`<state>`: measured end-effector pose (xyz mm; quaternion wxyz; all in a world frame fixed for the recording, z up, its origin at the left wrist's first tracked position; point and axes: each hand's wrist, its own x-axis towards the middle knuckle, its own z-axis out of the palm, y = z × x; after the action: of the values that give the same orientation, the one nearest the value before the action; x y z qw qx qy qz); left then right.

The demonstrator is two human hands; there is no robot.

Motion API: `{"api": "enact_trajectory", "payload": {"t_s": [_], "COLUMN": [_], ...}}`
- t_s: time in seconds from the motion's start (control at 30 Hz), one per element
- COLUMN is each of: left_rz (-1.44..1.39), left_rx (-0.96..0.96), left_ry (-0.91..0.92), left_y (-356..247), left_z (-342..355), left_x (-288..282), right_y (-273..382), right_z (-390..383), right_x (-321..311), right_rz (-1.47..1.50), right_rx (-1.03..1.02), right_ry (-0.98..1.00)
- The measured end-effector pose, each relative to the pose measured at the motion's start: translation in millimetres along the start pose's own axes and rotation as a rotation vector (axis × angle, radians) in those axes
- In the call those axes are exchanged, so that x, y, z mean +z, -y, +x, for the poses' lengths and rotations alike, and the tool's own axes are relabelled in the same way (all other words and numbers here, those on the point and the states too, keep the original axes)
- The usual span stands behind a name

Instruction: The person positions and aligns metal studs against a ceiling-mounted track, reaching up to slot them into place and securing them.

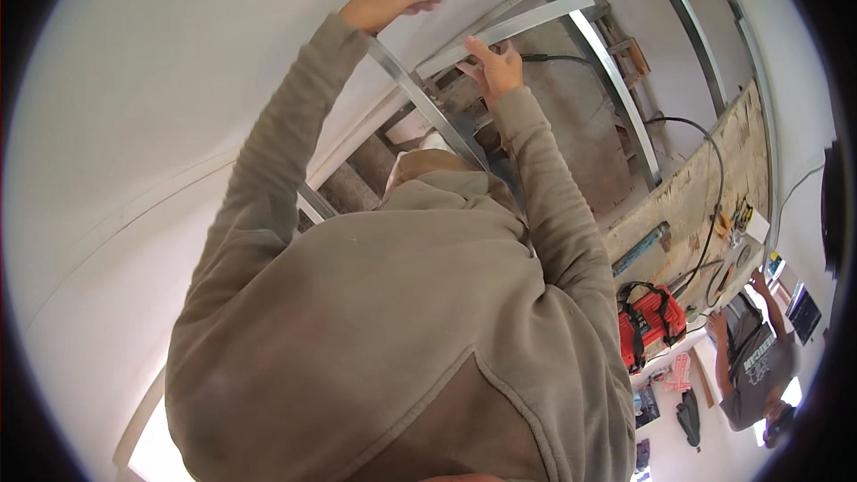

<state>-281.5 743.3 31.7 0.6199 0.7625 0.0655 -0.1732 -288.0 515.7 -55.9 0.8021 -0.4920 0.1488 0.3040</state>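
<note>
My left hand (393, 2) is at the upper left, its fingers stretched to the right over a shiny metal rail (415, 94) of a frame. Nothing shows between those fingers. A separate length of light metal channel (544, 16) lies slantwise across another frame rail (600, 54). In front of this channel is my right hand (495, 70), with its fingers apart. One fingertip overlaps the channel's edge; whether it touches cannot be made out. Both forearms wear brown-grey sleeves.
A wooden board (705, 183) on the right carries a hammer (643, 248) and hand tools (739, 214). A black cable (714, 147) loops over it. Near the board's lower end is a red machine (650, 321). Another person (759, 357) is at far right. A white wall (152, 80) curves along the left.
</note>
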Motion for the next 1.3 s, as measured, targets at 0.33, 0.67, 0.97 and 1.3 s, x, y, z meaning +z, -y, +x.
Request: {"api": "enact_trajectory", "payload": {"t_s": [0.33, 0.67, 0.97, 1.3], "left_rz": [0.313, 0.251, 0.231, 0.246], "left_rx": [-0.022, 0.016, -0.053, -0.087], "left_ry": [0.404, 0.453, 0.517, 0.482], "left_y": [30.1, 83.6, 54.3, 43.4], "left_z": [98.2, 125.3, 114.7, 111.4], "left_x": [21.1, 42.9, 45.9, 46.5], "right_y": [-27.8, -13.0, -23.7, -23.1], "right_z": [46.0, 33.3, 32.1, 3.9], "right_x": [20.0, 41.8, 32.9, 26.6], "right_rz": [-0.070, -0.169, -0.214, -0.486], "right_rx": [0.118, 0.151, 0.166, 0.209], "right_ry": [0.048, -0.046, -0.054, 0.063]}}
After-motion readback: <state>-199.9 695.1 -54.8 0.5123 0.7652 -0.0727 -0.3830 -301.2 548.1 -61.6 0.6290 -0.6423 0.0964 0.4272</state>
